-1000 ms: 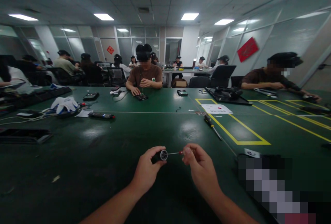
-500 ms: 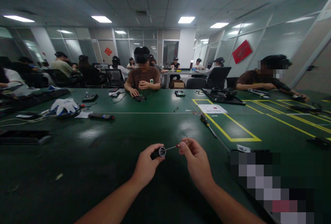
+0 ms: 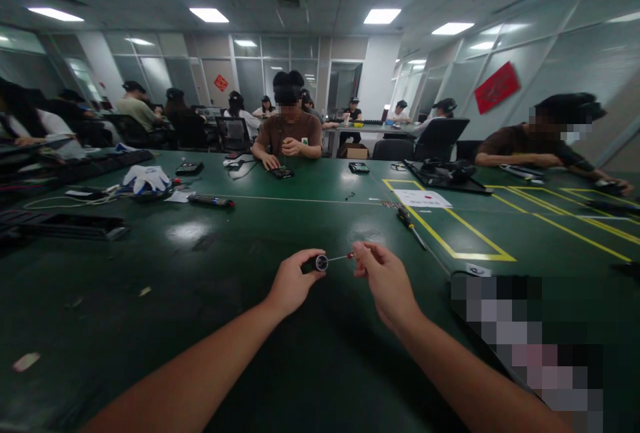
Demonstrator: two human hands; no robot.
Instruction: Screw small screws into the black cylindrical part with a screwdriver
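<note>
Between thumb and fingers, my left hand (image 3: 293, 283) holds a small black cylinder (image 3: 321, 263) whose round, light-rimmed end faces right and toward me. My right hand (image 3: 383, 276) pinches the red handle of a thin screwdriver (image 3: 340, 258). Its metal shaft points left, and the tip meets the open end of the cylinder; how far in it sits cannot be made out. Both hands are above the green table (image 3: 225, 299).
A yellow-black screwdriver (image 3: 413, 227) lies beyond my right hand, near a white paper (image 3: 423, 198). White gloves (image 3: 147, 179) and a dark tool (image 3: 211, 201) are at the left. A person (image 3: 287, 133) works across the table.
The view has tilted down and turned slightly left. Both hands still hold the cylinder and screwdriver, appearing a little higher in the picture.
</note>
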